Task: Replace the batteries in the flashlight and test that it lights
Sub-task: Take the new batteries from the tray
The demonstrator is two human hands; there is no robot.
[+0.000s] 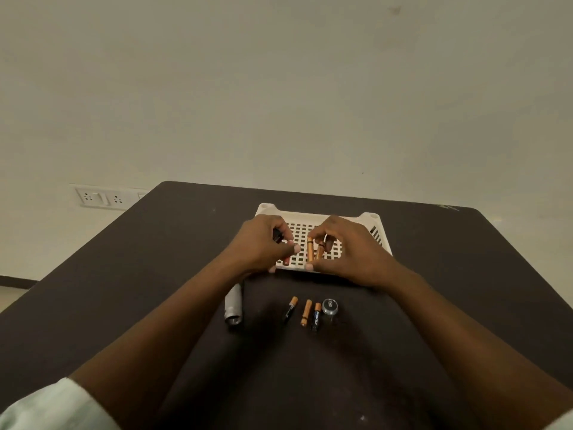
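Over the white basket (369,219) at twelve o'clock, my right hand (344,252) pinches two batteries (310,249); my left hand (263,243) grips a dark object (277,234).

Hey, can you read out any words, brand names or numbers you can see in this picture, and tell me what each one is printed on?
"DURACELL": white lettering along the black part of the copper-and-black battery lying rightmost of three on the dark table; small, just readable.
Black-and-copper battery lying leftmost: print too blurred to read.
Round silver flashlight cap: a mark on top, unreadable.
Nothing readable elsewhere.
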